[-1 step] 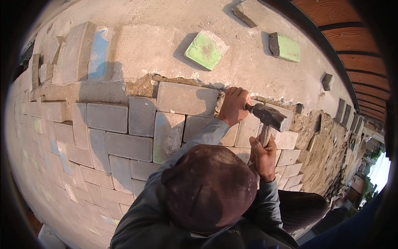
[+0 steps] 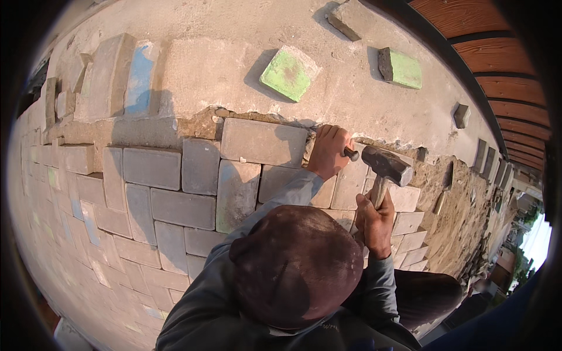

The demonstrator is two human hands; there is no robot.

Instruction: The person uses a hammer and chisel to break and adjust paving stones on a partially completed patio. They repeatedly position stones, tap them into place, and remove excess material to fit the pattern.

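My left hand [image 2: 329, 153] is closed round a dark metal chisel [image 2: 352, 154], its round struck end poking out to the right. It is at the broken, rough edge [image 2: 309, 143] between grey pavers [image 2: 263, 140] and the concrete strip; the chisel's tip is hidden. My right hand [image 2: 375, 223] grips the pale handle of a sledge-type hammer [image 2: 387, 165], whose dark head stands just right of the chisel's end, a little apart from it. A cap [image 2: 295, 257] hides part of the lower middle of the view.
Green-painted blocks [image 2: 288, 76] and grey pieces [image 2: 344, 22] lie on the concrete [image 2: 205, 70] above. Laid pavers stretch left, with raised loose ones at the far left. Bare sandy ground [image 2: 445, 205] runs down the right, beside upright blocks [image 2: 486, 161] and a slatted brown fence [image 2: 509, 93].
The hammer head has shifted slightly to the right, off the chisel's end, which now shows more fully. My left hand is in nearly the same spot.
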